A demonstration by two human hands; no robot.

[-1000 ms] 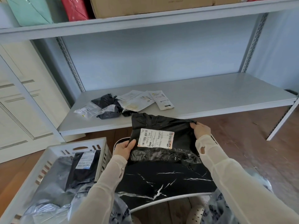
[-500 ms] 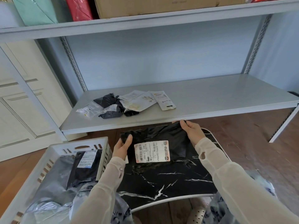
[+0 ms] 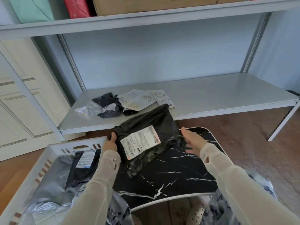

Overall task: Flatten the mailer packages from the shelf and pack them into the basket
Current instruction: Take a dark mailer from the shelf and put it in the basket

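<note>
A black mailer package [image 3: 152, 125] with a white shipping label hangs tilted above the black marble tray table [image 3: 170, 176]. My left hand [image 3: 111, 143] grips its left edge. To its right, my right hand [image 3: 193, 141] is spread flat, apart from the package's right side. The white slatted basket [image 3: 53, 147] at lower left holds several flattened grey and black mailers [image 3: 76, 169]. More small mailers [image 3: 121, 103], black and white, lie in a loose pile on the grey lower shelf [image 3: 211, 98].
The upper shelf [image 3: 146, 18] carries a cardboard box [image 3: 154, 4], a red bag and a teal bag. A white panelled cabinet [image 3: 19, 103] stands at left. Wooden floor [image 3: 243, 135] shows at right, past the tray table.
The package has been lifted off the tray table and tilted, its left end swung toward the basket. My right hand has let go of its far edge and opened.
</note>
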